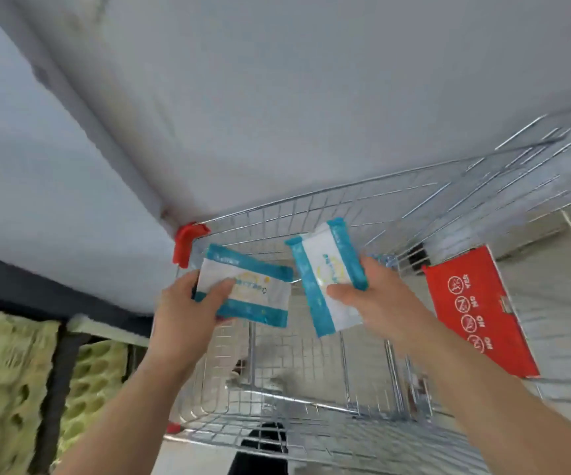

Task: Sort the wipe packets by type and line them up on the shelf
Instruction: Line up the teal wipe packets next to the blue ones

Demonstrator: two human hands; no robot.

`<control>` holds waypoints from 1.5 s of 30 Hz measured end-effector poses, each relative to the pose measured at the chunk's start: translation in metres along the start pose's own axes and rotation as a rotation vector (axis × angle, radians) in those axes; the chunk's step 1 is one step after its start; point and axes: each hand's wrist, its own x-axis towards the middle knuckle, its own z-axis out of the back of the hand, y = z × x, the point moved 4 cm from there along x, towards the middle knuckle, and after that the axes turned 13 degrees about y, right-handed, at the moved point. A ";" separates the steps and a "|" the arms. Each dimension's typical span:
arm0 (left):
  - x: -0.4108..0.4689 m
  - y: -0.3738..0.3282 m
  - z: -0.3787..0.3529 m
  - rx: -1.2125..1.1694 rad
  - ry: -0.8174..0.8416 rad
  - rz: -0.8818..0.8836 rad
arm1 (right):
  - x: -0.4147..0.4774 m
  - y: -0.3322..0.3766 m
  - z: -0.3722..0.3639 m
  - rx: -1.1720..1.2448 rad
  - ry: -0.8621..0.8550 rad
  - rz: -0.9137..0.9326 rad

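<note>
My left hand grips a white wipe packet with blue bands, thumb on its face, held roughly level above the wire cart. In my right hand is a second packet of the same white and blue look, standing on end and tilted, thumb pressed across its front. Both packets hang over the cart's basket, a short gap between them. The pale shelf top stretches out just beyond and above the cart's far rim.
A red corner bumper on the cart touches the shelf edge. A red warning flap hangs on the cart's right side. Green packaged goods fill a lower shelf at the bottom left, behind a dark upright.
</note>
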 end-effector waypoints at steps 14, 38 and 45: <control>-0.284 -0.061 0.196 -0.278 -0.346 -0.206 | -0.163 0.235 -0.186 -0.410 0.408 0.358; -0.474 -0.017 0.609 -0.221 -0.389 -0.307 | -0.224 0.440 -0.607 -0.245 0.596 0.579; -0.446 -0.014 0.685 -0.197 -0.479 -0.299 | -0.191 0.486 -0.660 -0.389 0.515 0.676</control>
